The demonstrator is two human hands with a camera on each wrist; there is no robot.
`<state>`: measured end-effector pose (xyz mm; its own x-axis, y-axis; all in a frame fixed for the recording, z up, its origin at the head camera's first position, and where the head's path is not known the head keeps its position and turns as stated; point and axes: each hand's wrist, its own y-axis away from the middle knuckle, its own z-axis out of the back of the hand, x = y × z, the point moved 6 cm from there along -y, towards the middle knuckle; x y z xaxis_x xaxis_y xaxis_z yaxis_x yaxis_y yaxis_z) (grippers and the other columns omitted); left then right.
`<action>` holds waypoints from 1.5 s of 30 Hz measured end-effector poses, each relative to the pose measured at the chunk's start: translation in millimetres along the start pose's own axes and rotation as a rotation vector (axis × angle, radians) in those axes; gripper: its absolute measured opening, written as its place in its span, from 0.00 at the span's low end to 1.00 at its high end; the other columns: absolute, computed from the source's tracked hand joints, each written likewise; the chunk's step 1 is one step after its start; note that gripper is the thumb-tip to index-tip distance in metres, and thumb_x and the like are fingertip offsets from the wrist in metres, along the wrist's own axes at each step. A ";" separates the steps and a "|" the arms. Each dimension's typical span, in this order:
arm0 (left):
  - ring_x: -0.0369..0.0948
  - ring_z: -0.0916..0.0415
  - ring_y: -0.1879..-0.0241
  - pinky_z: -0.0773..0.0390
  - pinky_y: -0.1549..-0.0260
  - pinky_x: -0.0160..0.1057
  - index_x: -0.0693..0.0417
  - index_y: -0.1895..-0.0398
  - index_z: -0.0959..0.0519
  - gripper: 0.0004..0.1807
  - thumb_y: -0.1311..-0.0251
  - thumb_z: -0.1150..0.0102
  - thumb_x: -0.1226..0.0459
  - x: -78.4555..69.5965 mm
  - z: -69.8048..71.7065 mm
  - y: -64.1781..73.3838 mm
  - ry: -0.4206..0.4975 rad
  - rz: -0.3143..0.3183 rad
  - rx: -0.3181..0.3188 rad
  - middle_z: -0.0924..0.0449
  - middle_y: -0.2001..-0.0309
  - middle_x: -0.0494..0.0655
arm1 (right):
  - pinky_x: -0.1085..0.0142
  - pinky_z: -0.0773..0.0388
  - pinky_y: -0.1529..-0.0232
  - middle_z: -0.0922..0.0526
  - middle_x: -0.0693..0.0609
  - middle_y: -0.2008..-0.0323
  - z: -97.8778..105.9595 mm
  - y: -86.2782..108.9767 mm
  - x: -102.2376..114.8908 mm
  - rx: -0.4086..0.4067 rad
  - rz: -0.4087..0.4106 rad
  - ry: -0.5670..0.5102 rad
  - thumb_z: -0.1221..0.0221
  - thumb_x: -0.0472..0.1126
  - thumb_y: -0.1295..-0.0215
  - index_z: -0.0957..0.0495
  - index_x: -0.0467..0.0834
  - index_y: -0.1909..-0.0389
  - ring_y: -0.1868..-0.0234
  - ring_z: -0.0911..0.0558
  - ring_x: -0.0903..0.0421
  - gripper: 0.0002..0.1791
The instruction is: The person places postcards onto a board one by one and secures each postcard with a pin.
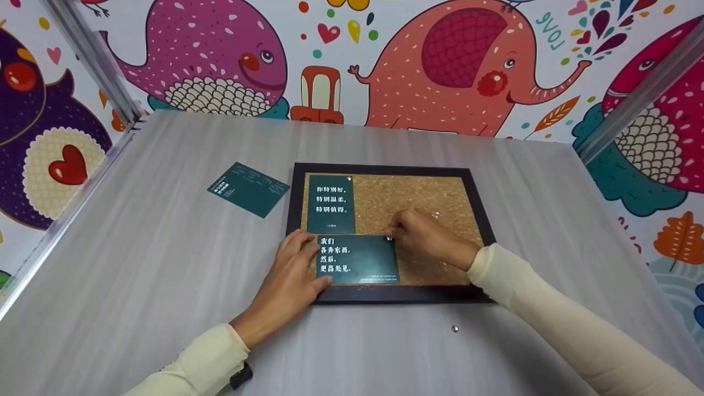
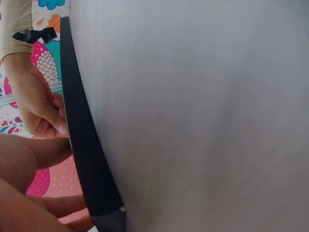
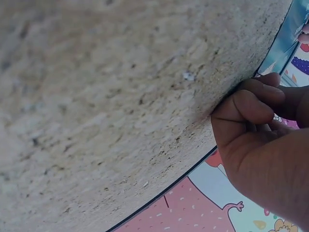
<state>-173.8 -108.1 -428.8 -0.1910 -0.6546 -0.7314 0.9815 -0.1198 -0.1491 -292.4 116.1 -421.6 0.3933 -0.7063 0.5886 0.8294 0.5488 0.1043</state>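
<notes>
A black-framed cork board (image 1: 407, 192) lies flat before me. On its lower left is a dark green card (image 1: 368, 258) with white writing, set sideways. My left hand (image 1: 291, 269) rests along that card's left edge and the frame, fingers spread, thumb near the lower corner. At the card's upper right corner, my right hand (image 1: 426, 234) has curled fingers pinching a small silver push pin (image 1: 389, 238); the fingers partly hide it. An upright green card (image 1: 331, 209) sits just above, with a silver pin (image 1: 349, 178) at its top right corner.
Left of the board, another green card (image 1: 250, 190) lies askew on the grey table (image 1: 165, 247). A loose silver pin (image 1: 455, 329) lies in front of the board's lower edge. A wall with printed animals (image 1: 451, 66) stands behind the table.
</notes>
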 end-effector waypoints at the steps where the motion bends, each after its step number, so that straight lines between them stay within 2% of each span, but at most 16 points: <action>1: 0.63 0.43 0.18 0.41 0.20 0.62 0.79 0.36 0.20 0.34 0.44 0.17 0.71 0.0 0.0 -0.2 -0.001 -0.001 0.000 0.27 0.29 0.64 | 0.67 0.27 0.68 0.17 0.52 0.70 0.2 -0.2 0.4 0.002 -0.002 -0.003 0.36 0.31 0.22 0.12 0.32 0.62 0.70 0.25 0.60 0.08; 14: 0.62 0.43 0.19 0.40 0.20 0.61 0.77 0.35 0.20 0.34 0.43 0.18 0.72 0.0 0.8 1.6 -0.006 0.005 0.002 0.27 0.29 0.64 | 0.68 0.28 0.72 0.16 0.51 0.70 -1.5 -0.1 0.6 0.020 -0.055 -0.019 0.35 0.30 0.22 0.13 0.33 0.63 0.72 0.25 0.60 0.07; 21: 0.62 0.43 0.19 0.40 0.20 0.61 0.78 0.34 0.21 0.34 0.43 0.18 0.72 0.3 0.7 1.7 -0.006 0.011 0.006 0.27 0.28 0.64 | 0.69 0.25 0.71 0.13 0.48 0.70 -0.9 0.1 -0.9 0.000 -0.022 -0.042 0.33 0.29 0.24 0.13 0.33 0.64 0.71 0.23 0.60 0.06; 29: 0.62 0.43 0.19 0.38 0.21 0.61 0.78 0.35 0.20 0.34 0.44 0.17 0.73 1.7 -1.0 0.0 -0.009 0.012 -0.001 0.26 0.30 0.64 | 0.64 0.17 0.65 0.12 0.50 0.66 0.7 4.2 0.7 -0.015 0.011 -0.018 0.33 0.33 0.23 0.12 0.38 0.62 0.67 0.18 0.58 0.05; 38: 0.62 0.43 0.19 0.38 0.20 0.61 0.77 0.35 0.20 0.34 0.44 0.17 0.72 1.6 -0.3 0.4 -0.015 0.019 -0.002 0.26 0.29 0.64 | 0.63 0.14 0.59 0.11 0.56 0.61 1.0 8.9 -0.1 -0.023 0.157 0.060 0.34 0.31 0.22 0.09 0.45 0.55 0.60 0.16 0.58 0.08; 45: 0.62 0.42 0.19 0.39 0.20 0.61 0.78 0.34 0.21 0.35 0.44 0.17 0.73 1.8 -0.5 -0.4 -0.022 0.019 -0.007 0.26 0.29 0.64 | 0.62 0.13 0.53 0.12 0.56 0.56 4.9 14.1 -3.4 -0.003 0.230 0.059 0.33 0.31 0.23 0.08 0.47 0.51 0.54 0.16 0.59 0.10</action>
<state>-174.6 -108.9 -430.4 -0.1721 -0.6731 -0.7192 0.9848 -0.1017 -0.1405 -284.1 128.5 -418.2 0.5944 -0.5881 0.5484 0.7165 0.6969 -0.0293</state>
